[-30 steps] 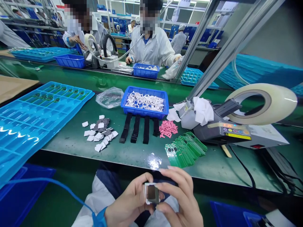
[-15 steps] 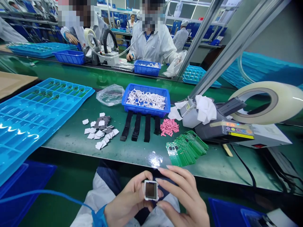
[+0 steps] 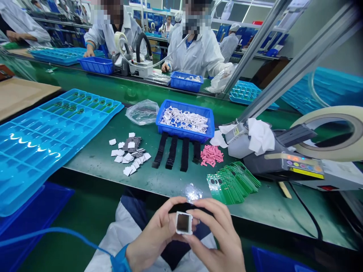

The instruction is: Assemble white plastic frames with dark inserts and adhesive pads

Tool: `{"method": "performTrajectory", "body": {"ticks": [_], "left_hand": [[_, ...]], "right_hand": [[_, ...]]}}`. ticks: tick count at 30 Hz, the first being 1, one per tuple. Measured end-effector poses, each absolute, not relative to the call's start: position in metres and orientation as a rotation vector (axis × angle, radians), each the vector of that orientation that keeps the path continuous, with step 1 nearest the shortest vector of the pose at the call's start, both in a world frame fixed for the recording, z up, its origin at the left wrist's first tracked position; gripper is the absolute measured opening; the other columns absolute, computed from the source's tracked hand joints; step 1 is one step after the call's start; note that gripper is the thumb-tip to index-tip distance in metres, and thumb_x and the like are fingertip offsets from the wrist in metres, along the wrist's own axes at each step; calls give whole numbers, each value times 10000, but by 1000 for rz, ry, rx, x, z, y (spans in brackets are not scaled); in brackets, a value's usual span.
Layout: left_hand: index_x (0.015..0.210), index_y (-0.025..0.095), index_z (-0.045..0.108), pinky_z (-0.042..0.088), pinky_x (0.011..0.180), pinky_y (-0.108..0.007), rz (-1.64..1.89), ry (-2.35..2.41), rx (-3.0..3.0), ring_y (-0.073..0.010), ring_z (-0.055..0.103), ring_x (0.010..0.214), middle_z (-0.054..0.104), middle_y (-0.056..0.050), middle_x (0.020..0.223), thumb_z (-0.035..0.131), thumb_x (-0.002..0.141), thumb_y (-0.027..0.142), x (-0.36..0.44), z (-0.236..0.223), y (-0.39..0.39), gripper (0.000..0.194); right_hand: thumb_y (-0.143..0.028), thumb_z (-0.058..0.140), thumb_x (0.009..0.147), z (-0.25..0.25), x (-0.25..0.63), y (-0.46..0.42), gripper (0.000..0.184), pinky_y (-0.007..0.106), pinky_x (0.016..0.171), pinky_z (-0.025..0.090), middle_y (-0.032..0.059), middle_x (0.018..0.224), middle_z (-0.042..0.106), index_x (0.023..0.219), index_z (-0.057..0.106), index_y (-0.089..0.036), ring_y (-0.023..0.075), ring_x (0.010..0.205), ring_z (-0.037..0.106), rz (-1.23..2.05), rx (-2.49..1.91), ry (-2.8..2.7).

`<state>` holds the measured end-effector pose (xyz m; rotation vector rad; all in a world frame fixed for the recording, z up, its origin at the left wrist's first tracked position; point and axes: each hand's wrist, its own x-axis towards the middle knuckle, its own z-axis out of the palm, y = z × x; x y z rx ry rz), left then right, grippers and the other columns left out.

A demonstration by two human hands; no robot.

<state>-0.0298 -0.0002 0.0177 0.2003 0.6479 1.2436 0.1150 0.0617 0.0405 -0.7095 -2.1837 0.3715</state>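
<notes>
Green workbench [image 3: 93,170], near edge just beyond the lap. Left: cyan compartment tray [image 3: 51,139]. Right: tape dispenser [image 3: 283,162]. Centre: blue bin [image 3: 184,132] of white pieces. Near right: green circuit boards [image 3: 232,183]. Left hand [image 3: 154,234] and right hand [image 3: 218,230], fingers curled, pinch from either side one white-framed square part [image 3: 183,223], dark-centred, held in the air short of the bench edge.

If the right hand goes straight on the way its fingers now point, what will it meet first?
The small white-framed square piece, which the right hand seems to touch already; past it lies the left hand. Depth is hard to judge.
</notes>
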Motion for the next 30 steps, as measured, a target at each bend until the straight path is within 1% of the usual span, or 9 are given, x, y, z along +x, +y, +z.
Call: {"method": "performTrajectory", "body": {"ticks": [4, 7, 11, 14, 18, 22, 25, 28, 30], "left_hand": [[988, 261, 720, 515, 777, -265, 1394, 830, 270, -217, 651, 959, 723, -68, 999, 791, 589, 442, -36, 14, -6, 444], [934, 255, 744, 535, 776, -261, 1539, 935, 232, -222, 640, 975, 680, -67, 1134, 776, 600, 465, -48, 8, -13, 396], [913, 259, 743, 552, 749, -218, 1743, 947, 51, -171, 665, 893, 729, -33, 956, 770, 615, 452, -78, 1, -27, 357], [889, 254, 742, 566, 713, -198, 1807, 997, -76, -142, 680, 814, 746, -10, 861, 779, 615, 422, -101, -4, -41, 324], [892, 264, 741, 575, 700, -193, 1786, 1013, -189, -138, 693, 801, 762, 2, 846, 782, 619, 406, -117, -9, -58, 311], [882, 267, 746, 571, 700, -210, 1725, 1046, -201, -145, 691, 796, 768, -1, 856, 798, 594, 404, -121, -16, -67, 323], [888, 257, 749, 560, 707, -230, 1677, 1089, -170, -158, 680, 806, 767, -21, 870, 787, 610, 413, -124, -20, -70, 321], [913, 245, 748, 553, 779, -278, 1667, 1138, -125, -211, 655, 954, 743, -57, 1013, 741, 670, 429, -126, -19, -69, 304], [954, 240, 740, 516, 910, -341, 1687, 1143, -80, -265, 582, 1131, 686, -78, 1172, 715, 698, 442, -126, -17, -66, 327]], "right_hand": [[-327, 577, 869, 33, 89, 57, 144, 363, 765, 493, 79, 970, 625, 931, 619, -204, 220, 915, 585, 380, -764, -2077], [-339, 568, 884, 29, 70, 58, 161, 371, 816, 477, 76, 1017, 622, 956, 620, -205, 217, 959, 566, 444, -686, -2093], [-266, 569, 894, 25, 38, 69, 145, 343, 825, 473, 61, 1012, 623, 1017, 587, -191, 187, 959, 547, 601, -627, -2177], [-197, 639, 839, 19, 0, 79, 184, 329, 753, 464, 42, 962, 628, 1016, 586, -189, 182, 897, 544, 502, -655, -2316], [-240, 754, 734, 4, -58, 84, 246, 353, 664, 425, 55, 882, 623, 927, 618, -173, 223, 839, 533, 379, -722, -2439], [-217, 735, 742, -10, -88, 84, 146, 378, 654, 391, 77, 793, 603, 798, 615, -155, 245, 796, 519, 324, -842, -2425], [-166, 688, 772, -16, -89, 83, 97, 361, 654, 383, 55, 780, 615, 768, 591, -170, 225, 780, 529, 347, -829, -2373], [-138, 579, 852, -14, -79, 83, 92, 319, 633, 407, 22, 749, 628, 771, 571, -181, 175, 732, 557, 420, -716, -2307], [-133, 487, 905, -9, -69, 83, 117, 285, 649, 449, 23, 781, 645, 840, 575, -175, 149, 740, 581, 479, -621, -2255]]}}
